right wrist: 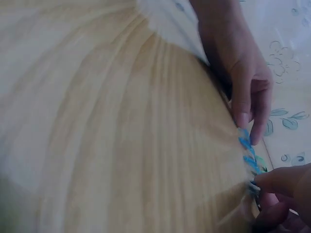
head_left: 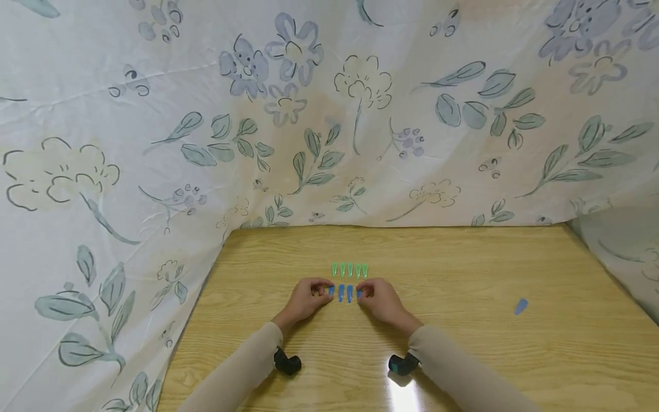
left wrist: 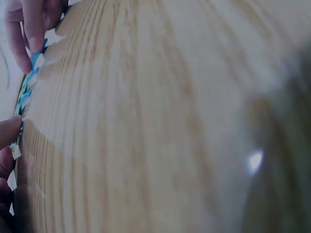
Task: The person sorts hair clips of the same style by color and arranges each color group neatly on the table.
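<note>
Side by side on the wooden table lie blue hair clips in a short row, seen in the head view. My left hand (head_left: pixel 308 296) pinches the blue clip at the left end (head_left: pixel 332 290) between thumb and fingers. At the right end, my right hand (head_left: pixel 382 300) holds another blue clip (head_left: pixel 359 294), partly covered by the fingertips. Two blue clips (head_left: pixel 341 293) stand upright in the row between the hands, untouched. In the right wrist view, blue clips (right wrist: pixel 250 160) show between both hands' fingertips.
Just beyond the blue row runs a row of several green hair clips (head_left: pixel 350 269). A lone blue clip (head_left: pixel 521 306) lies tilted far to the right on the table (head_left: pixel 463 343). Floral cloth (head_left: pixel 319 143) hangs at the back and left edges of the table.
</note>
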`<state>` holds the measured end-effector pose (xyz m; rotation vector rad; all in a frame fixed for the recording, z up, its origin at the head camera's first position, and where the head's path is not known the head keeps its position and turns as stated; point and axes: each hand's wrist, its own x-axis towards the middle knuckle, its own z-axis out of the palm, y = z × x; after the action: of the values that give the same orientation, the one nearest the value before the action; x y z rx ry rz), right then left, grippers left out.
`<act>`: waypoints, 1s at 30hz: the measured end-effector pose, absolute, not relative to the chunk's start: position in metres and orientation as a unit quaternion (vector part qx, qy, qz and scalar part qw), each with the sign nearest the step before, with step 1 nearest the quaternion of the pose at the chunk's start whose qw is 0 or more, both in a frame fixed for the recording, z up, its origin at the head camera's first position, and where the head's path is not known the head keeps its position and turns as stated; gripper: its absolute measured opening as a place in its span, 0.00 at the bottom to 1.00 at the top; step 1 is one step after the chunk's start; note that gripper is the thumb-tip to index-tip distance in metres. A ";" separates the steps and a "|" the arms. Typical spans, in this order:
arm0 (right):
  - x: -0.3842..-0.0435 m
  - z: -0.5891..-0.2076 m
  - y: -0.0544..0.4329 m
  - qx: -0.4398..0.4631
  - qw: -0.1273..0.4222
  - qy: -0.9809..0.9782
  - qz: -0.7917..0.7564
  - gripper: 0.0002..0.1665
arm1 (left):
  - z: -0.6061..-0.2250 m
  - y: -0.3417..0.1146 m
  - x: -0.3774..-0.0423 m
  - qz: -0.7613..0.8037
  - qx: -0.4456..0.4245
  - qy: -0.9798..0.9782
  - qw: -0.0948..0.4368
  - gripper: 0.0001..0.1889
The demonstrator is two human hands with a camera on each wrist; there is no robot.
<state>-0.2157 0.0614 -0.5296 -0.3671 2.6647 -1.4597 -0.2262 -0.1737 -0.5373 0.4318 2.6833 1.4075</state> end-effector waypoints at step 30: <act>-0.218 -0.536 0.064 -0.128 0.025 0.881 -0.455 0.12 | -0.541 -0.172 -0.230 0.447 0.139 0.883 0.039 0.12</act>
<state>-0.2183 0.0638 -0.5356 -0.3944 2.7239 -1.4076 -0.2298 -0.1721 -0.5407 0.4276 2.7077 1.3693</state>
